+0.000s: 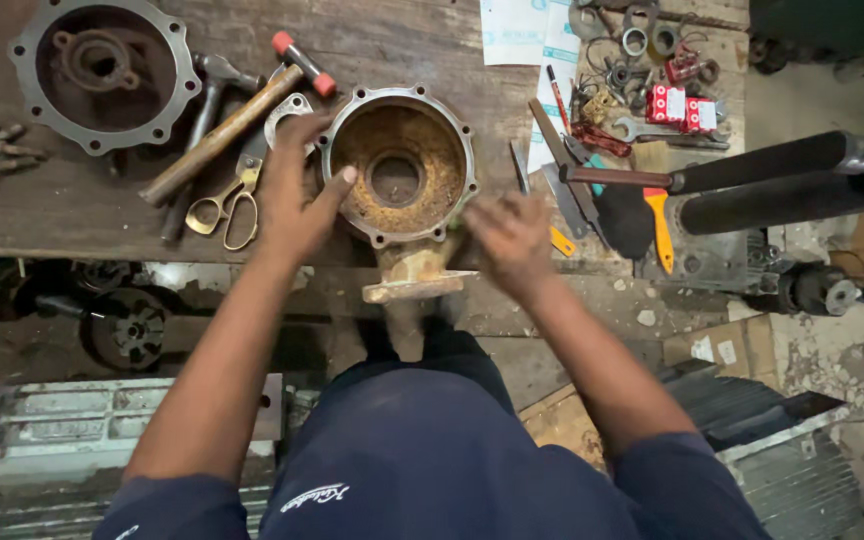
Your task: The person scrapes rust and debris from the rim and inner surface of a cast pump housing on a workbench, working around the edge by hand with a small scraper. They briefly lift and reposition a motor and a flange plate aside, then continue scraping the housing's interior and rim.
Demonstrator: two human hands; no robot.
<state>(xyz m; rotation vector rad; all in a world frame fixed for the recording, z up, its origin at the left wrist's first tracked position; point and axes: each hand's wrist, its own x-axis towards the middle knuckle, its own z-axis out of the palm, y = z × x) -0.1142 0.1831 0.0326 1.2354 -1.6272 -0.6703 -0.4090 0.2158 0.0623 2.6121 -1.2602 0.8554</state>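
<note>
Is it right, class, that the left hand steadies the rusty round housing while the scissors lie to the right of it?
Not quite. The head view shows the scissors left of the rusty round housing, beside the left hand, which does steady it.

Dim, even indoor light (right hand [512, 240] motion-blurred), soft shadows.

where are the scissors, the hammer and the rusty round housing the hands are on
scissors [235, 205], head view, on the brass-coloured handle loops
hammer [220, 135], head view, on the middle of its wooden handle
rusty round housing [397, 130], head view, on the rusted inner wall above the centre hole
</note>
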